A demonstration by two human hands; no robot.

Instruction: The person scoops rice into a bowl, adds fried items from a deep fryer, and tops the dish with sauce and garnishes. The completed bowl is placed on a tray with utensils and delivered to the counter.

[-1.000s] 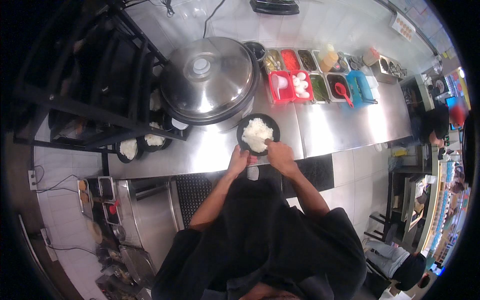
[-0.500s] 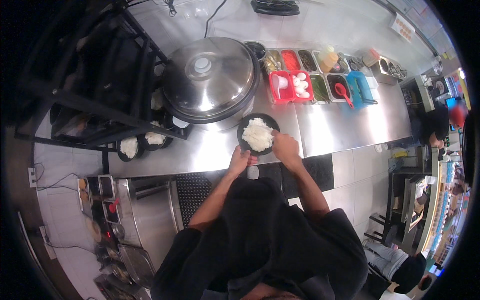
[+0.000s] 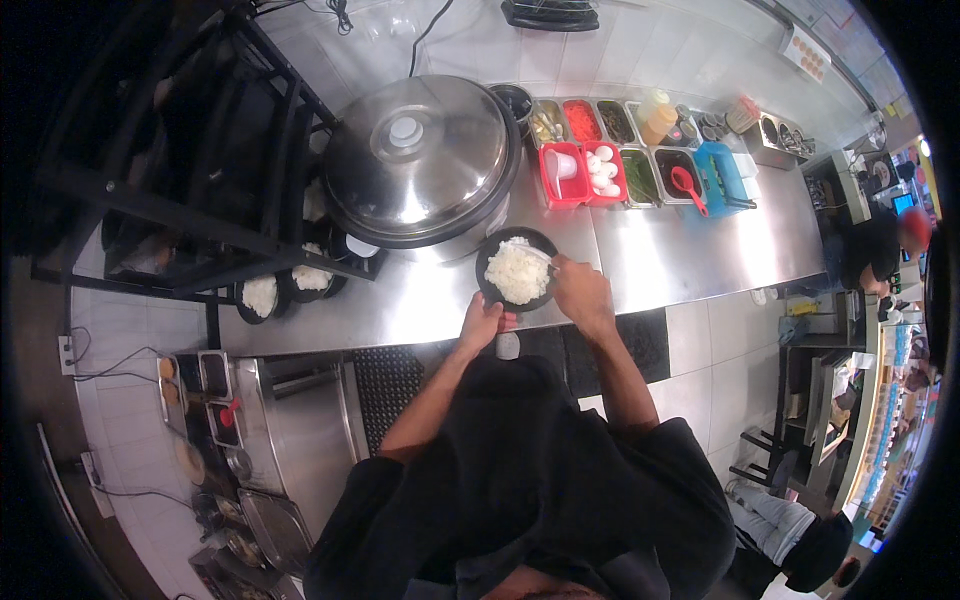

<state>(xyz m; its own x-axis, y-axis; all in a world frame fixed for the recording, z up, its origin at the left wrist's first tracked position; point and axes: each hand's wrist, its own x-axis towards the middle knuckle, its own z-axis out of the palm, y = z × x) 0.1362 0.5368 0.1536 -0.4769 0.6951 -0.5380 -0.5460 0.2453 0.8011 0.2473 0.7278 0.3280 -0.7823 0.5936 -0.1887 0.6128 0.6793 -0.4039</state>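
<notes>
A round black bowl (image 3: pixel 549 292) of white rice (image 3: pixel 517 275) is at the front edge of the steel counter (image 3: pixel 420 310). My left hand (image 3: pixel 484 322) grips the near rim of this bowl, thumb on top and fingers beneath. In my right hand (image 3: pixel 583 294) is a pale rice paddle (image 3: pixel 537 252), its blade lying against the far right part of the rice. The fingers are closed round its handle, which they mostly cover. Just beyond the bowl stands a large round cooker with a domed steel lid (image 3: pixel 425 150).
Steel pans of toppings (image 3: pixel 640 175), a red container of eggs (image 3: pixel 603 172) and a blue container (image 3: pixel 722 175) line the counter's back. A black rack (image 3: pixel 200 215) rises at left, with more rice bowls (image 3: pixel 258 297) below. Co-workers (image 3: pixel 870 250) are at far right.
My right hand has shifted slightly right, and the paddle blade now shows on the rice's far right side. My left hand stays on the bowl.
</notes>
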